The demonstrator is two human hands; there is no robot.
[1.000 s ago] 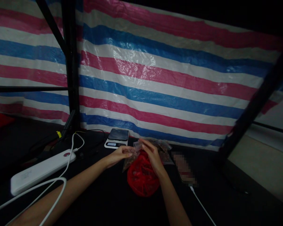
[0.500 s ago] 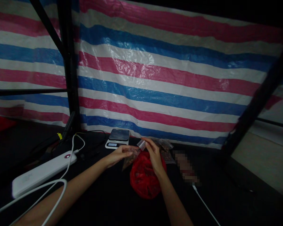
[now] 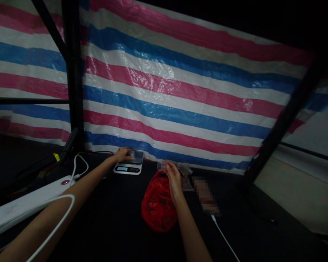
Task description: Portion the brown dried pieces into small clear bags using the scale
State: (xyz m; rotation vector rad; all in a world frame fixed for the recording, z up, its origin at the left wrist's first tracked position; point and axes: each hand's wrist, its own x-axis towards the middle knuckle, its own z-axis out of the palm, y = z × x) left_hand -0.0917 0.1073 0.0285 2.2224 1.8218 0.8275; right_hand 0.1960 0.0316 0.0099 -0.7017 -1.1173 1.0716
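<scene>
My left hand (image 3: 123,155) is over the left side of a small digital scale (image 3: 127,170), thumb and fingers around a small clear shiny thing (image 3: 131,154) on or just above its dark plate; I cannot make out what it is. In my right hand (image 3: 174,176) is a small clear plastic cup (image 3: 161,166), pinched between thumb and fingers above the far edge of a red plastic bag (image 3: 159,203). Dark contents show dimly through the red bag. Behind my right hand lie clear zip bags (image 3: 186,182) with brownish contents.
On the left is a white power bank (image 3: 30,205) with a white cable (image 3: 75,163) beside my forearm. A pixelated object (image 3: 205,196) with a white cord lies on the right. Striped plastic sheeting (image 3: 175,109) and black frame posts (image 3: 73,80) stand behind the dark table.
My left hand has moved left and away to the scale; the zip bag it held is no longer plainly visible. My right hand stays by the red bag. The view has shifted slightly right.
</scene>
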